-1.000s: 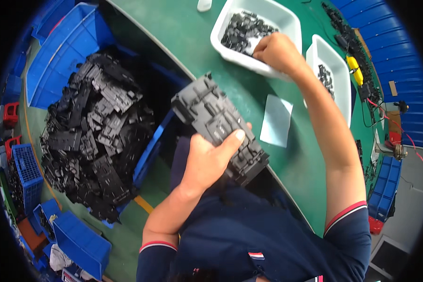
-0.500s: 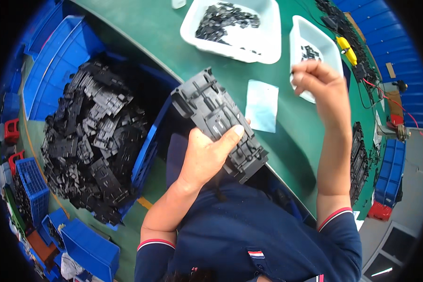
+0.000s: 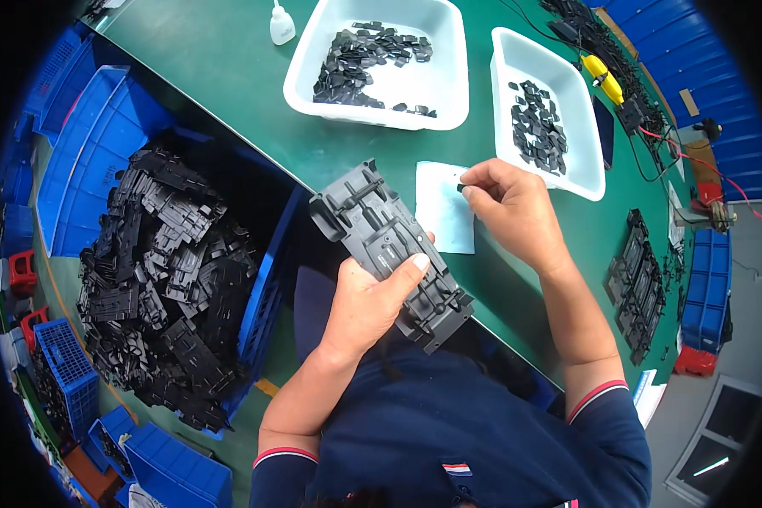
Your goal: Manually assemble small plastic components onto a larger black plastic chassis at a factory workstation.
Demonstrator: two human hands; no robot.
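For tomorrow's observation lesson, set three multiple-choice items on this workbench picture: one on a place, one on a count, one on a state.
1. Where does the heap of large black parts lie?
A. In the blue bin at the person's left
B. In a white tray
C. On the white sheet

2. How many white trays stand on the green table?
A. One
B. Two
C. Four

3. What is the left hand doing?
A. Resting flat and empty
B. Gripping the long black moulded part
C. Holding a bottle

Answers:
1 A, the heap fills the blue bin.
2 B, one white tray and another stand on the green table.
3 B, the left hand clasps the moulded part.
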